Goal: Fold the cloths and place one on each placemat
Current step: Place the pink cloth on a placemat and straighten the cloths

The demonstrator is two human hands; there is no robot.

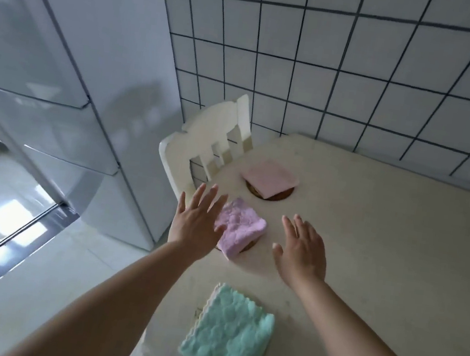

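Observation:
Three folded cloths lie in a row on the cream table [384, 244]. The pale pink cloth [270, 178] at the far end covers a round brown placemat [281, 197]. The lilac cloth [240, 227] in the middle lies on a second placemat [249, 247], of which only a sliver shows. Nearest me is the mint green cloth [229, 337]; what is under it is hidden. My left hand [196, 226] hovers with fingers straight at the lilac cloth's left edge. My right hand [303, 249] is spread flat to the right of that cloth, apart from it.
A white chair [202, 146] stands at the table's far left end. A grey fridge [60, 78] fills the left side. A white tiled wall [363, 75] runs behind the table. The floor [46, 287] lies below left.

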